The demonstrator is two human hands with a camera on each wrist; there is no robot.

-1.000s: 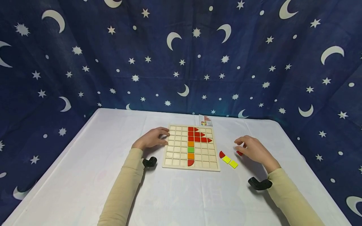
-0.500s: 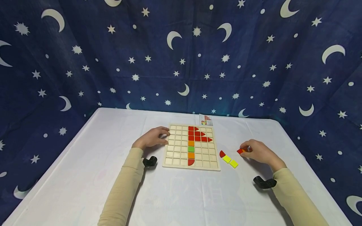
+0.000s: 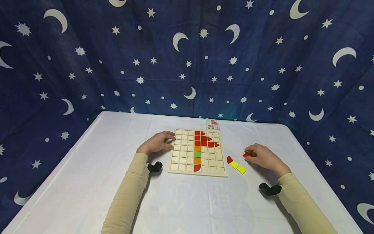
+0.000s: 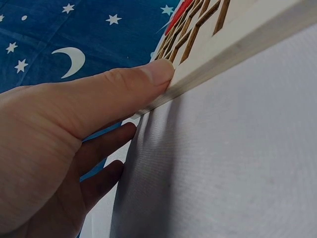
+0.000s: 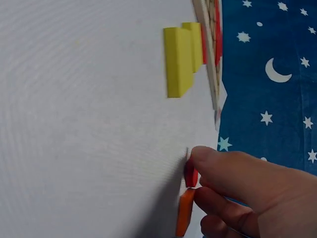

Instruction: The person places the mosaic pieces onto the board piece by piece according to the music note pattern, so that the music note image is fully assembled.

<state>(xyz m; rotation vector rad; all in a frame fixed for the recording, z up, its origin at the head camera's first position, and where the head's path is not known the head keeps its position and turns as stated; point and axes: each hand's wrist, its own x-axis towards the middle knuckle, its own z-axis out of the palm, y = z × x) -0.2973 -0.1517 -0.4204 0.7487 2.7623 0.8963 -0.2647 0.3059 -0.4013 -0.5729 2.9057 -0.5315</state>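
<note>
A pale wooden grid board (image 3: 182, 155) lies on the white table, with red, orange and green tiles in its cells. My left hand (image 3: 156, 143) rests at the board's left edge; in the left wrist view its thumb (image 4: 159, 73) lies on the rim. To the right of the board, my right hand (image 3: 266, 158) pinches a small red tile (image 5: 190, 173) low over the cloth. An orange tile (image 5: 184, 213) sits right beside it in the right wrist view, hidden by the hand in the head view.
Between board and right hand lie a red rounded tile (image 3: 229, 159) and two yellow square tiles (image 3: 241, 169) in a slanting row. A small printed card (image 3: 212, 124) is behind the board. A dark blue curtain (image 3: 157, 87) with moons and stars hangs at the table's back edge.
My right hand came down to the red tile, and the tile has since shifted slightly left with the fingers. The orange tile beside it, briefly visible, is now covered. My left hand stays put.
</note>
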